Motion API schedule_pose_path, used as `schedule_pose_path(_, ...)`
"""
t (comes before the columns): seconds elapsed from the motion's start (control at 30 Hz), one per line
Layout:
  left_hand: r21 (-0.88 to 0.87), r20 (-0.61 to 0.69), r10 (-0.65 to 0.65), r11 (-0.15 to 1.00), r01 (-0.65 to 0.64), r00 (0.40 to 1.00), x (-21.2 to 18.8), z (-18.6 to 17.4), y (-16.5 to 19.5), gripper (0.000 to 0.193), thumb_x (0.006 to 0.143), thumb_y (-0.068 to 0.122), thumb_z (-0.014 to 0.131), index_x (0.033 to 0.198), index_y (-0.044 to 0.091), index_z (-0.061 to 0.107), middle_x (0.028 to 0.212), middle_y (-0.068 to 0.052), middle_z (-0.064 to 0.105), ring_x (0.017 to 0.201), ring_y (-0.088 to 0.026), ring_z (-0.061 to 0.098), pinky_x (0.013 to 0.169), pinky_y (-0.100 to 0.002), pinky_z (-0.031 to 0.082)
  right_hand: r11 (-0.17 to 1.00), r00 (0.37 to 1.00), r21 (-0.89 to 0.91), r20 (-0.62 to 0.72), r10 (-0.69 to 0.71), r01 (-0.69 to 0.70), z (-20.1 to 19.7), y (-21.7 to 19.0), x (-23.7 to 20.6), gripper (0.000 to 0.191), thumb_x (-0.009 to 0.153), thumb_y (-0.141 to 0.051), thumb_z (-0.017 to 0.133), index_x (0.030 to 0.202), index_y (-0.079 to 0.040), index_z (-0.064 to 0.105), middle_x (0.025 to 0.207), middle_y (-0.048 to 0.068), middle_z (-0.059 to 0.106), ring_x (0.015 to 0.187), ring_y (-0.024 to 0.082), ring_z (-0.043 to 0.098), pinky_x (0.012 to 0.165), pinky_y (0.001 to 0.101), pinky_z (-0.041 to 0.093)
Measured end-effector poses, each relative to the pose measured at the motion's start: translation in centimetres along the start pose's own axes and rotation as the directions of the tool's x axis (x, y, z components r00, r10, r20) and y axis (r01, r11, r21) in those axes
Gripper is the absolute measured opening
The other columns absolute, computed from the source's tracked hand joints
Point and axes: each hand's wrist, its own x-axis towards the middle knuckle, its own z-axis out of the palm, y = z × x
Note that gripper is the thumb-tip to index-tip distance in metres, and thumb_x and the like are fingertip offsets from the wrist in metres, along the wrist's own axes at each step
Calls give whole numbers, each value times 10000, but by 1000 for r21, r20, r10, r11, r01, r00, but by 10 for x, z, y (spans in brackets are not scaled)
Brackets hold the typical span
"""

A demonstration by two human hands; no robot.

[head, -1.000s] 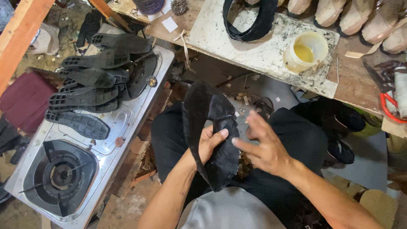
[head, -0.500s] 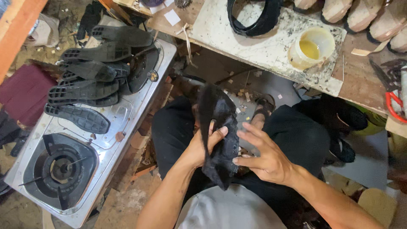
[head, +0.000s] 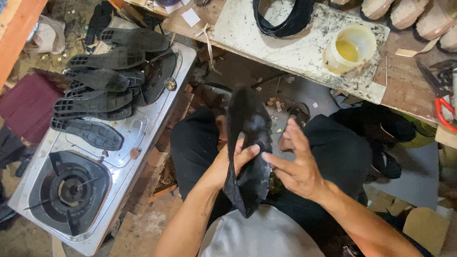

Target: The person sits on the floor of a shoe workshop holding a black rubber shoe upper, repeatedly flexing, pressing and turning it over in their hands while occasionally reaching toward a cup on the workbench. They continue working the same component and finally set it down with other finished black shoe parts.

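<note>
Clearly the step in hand is shaping or smoothing a black shoe upper (head: 248, 152) held over the lap. The left hand (head: 228, 164) has its grip closed on the upper's left edge about midway along, thumb lying across the dark face. The right hand (head: 297, 166) is open with fingers spread; its fingertips reach toward the upper's right edge and seem just to touch it, though contact is hard to confirm. The upper stands roughly on end, toe part pointing away from the body, its lower end hanging below the left grip toward the shirt.

By my judgement, the next move calls for the right hand to close on the free edge, so both hands can press or turn the piece without the limp material folding.

To the left, black soles (head: 97, 93) lie stacked on a gas stove (head: 143, 143). On the tabletop (head: 285, 52) ahead stand a tub of yellowish liquid (head: 349, 49) and a black strap loop (head: 284, 19).
</note>
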Motion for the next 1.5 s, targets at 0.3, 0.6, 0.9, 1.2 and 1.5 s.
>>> schedule_pose_path(0.3, 71, -171, 82, 995, -71, 982, 7, 1, -12, 300, 1005, 185, 632, 1258, 24, 633, 1180, -42, 663, 1049, -106, 606, 926, -279, 511, 931, 994, 348, 61, 94, -109, 2, -5, -20, 449, 779, 112, 677, 1142, -136, 765, 1670, 237, 207, 1562, 413, 255, 1194, 499, 404)
schedule_pose_path(0.6, -33, -322, 149, 985, -168, 935, 7, -7, -7, 257, 1114, 217, 581, 1164, -29, 634, 1029, -88, 638, 892, -166, 572, 792, -326, 483, 859, 957, 432, 40, 288, -276, -1, -4, -36, 430, 847, 106, 699, 1243, -63, 691, 1651, 190, 371, 1501, 333, 467, 1166, 419, 478)
schedule_pose_path(0.9, -126, -306, 317, 921, -368, 898, 22, 27, -48, 214, 1081, 173, 556, 1199, 8, 625, 1130, -33, 646, 1011, -102, 599, 926, -284, 498, 556, 793, 707, 11, 609, -437, 41, -13, -49, 1121, 746, 45, 816, 1631, -46, 135, 1516, 198, 441, 1371, 297, 492, 1104, 413, 441)
schedule_pose_path(1.2, 381, -96, 26, 924, 13, 995, 47, 22, -80, 322, 1012, 154, 617, 1263, -41, 668, 1208, -149, 719, 1090, -187, 669, 983, -321, 522, 675, 667, 648, -332, 667, -353, -25, 10, -75, 938, 839, 21, 842, 1615, -7, 315, 1401, 131, 589, 1228, 188, 606, 1061, 349, 516)
schedule_pose_path(1.5, 267, -103, -214, 935, 234, 971, 70, 8, -125, 367, 1004, 158, 589, 1299, -61, 601, 1252, -206, 696, 1163, -264, 667, 1023, -375, 510, 749, 302, 346, -758, 578, -565, -162, 9, -197, 859, 888, 16, 806, 1615, -6, 349, 1261, 65, 593, 1128, 123, 604, 1001, 296, 530)
